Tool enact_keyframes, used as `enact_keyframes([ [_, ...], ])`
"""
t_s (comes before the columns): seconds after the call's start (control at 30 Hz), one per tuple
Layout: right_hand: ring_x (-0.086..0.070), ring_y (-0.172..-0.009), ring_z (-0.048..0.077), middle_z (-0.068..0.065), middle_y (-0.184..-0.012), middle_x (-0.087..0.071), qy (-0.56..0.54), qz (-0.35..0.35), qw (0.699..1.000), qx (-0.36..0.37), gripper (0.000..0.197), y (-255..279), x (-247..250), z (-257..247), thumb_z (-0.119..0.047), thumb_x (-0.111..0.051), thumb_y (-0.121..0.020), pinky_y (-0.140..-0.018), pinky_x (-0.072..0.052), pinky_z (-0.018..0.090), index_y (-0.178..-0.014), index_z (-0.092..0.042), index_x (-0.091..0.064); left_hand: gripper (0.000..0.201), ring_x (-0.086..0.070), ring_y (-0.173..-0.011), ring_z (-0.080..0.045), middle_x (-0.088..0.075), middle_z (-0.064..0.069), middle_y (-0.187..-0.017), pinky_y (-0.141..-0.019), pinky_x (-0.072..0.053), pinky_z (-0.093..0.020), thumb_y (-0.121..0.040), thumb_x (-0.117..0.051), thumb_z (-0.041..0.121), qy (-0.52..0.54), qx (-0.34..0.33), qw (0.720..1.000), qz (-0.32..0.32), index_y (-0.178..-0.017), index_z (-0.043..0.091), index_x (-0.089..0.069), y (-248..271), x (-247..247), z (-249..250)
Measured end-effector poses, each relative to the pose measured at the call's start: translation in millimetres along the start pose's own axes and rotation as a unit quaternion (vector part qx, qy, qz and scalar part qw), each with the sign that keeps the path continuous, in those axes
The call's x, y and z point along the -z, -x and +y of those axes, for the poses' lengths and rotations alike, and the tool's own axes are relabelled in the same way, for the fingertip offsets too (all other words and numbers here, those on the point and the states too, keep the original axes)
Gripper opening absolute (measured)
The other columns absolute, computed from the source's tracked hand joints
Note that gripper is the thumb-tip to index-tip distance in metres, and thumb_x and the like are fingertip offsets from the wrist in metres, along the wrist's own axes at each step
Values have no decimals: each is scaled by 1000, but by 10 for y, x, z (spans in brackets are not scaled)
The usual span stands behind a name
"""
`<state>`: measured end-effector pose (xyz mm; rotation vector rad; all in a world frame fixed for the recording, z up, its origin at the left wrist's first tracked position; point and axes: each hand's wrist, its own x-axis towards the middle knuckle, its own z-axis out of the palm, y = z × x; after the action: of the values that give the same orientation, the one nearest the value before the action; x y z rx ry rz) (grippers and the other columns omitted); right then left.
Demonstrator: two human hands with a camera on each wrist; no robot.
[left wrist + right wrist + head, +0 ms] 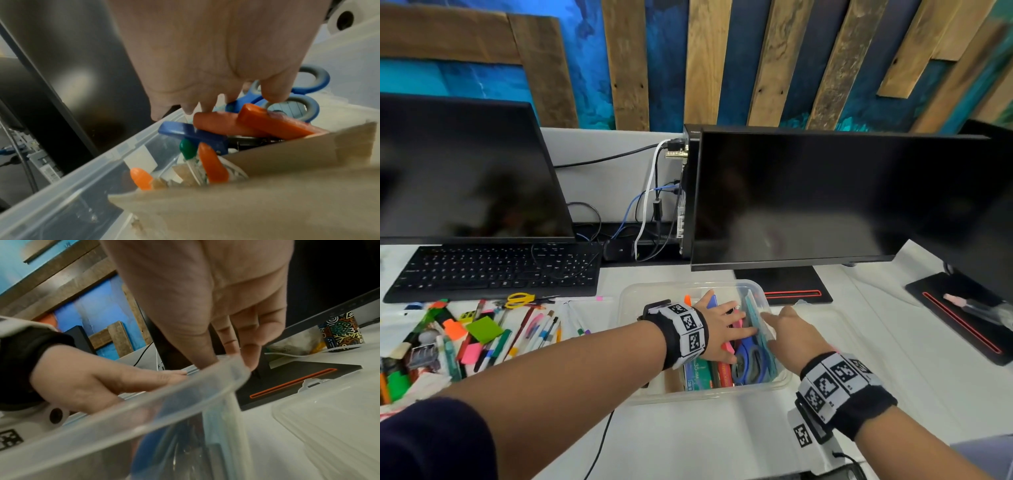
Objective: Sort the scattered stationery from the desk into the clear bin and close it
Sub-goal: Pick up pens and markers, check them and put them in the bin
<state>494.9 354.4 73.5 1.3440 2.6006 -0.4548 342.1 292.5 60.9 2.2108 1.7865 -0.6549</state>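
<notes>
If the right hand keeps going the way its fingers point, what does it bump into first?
Probably the clear bin's far right rim; the right hand already has its fingertips there. Beyond that sits the black monitor stand. Depth is uncertain.

The white table (pixel 688 442) carries the clear bin (pixel 777 383) in front of the right monitor's stand (pixel 784 284), a lid (pixel 337 423) just right of the bin, scattered stationery (pixel 482 339) to its left, and a black keyboard (pixel 496 270) beyond that.
</notes>
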Motion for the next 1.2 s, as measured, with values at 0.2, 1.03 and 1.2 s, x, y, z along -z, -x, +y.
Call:
enact_keyframes([
  [0.2, -53, -115, 24, 8, -131, -47, -37, 43, 998, 13, 41, -21, 78, 55, -19, -50, -93, -94, -42, 27, -133, -22, -51, 62, -4, -147, -25, -17, -6, -157, -116, 0, -58, -94, -40, 51, 57, 33, 997, 37, -148, 26, -24, 229, 90, -132],
  [1.03, -46, -119, 21, 3, -126, -50, -76, 68, 986, 134, 32, 281, -249, -2268, -30, -52, -91, -96, -40, 30, -120, -21, -60, 42, -22, -141, -21, -30, -2, -151, -116, -20, -38, -88, -54, 39, 235, 335, 903, 132, -129, 28, -51, 2337, -1282, -1318],
  [1.2, -52, -114, 25, 9, -126, -50, -70, 8, 987, 143, 36, 257, -633, -2813, -25, -50, -91, -96, -44, 30, -124, -14, -57, 47, -22, -141, -23, -30, -2, -150, -115, -24, -40, -89, -50, 43, 244, 363, 898, 43, -133, 28, -47, 2657, -1780, -1506],
])
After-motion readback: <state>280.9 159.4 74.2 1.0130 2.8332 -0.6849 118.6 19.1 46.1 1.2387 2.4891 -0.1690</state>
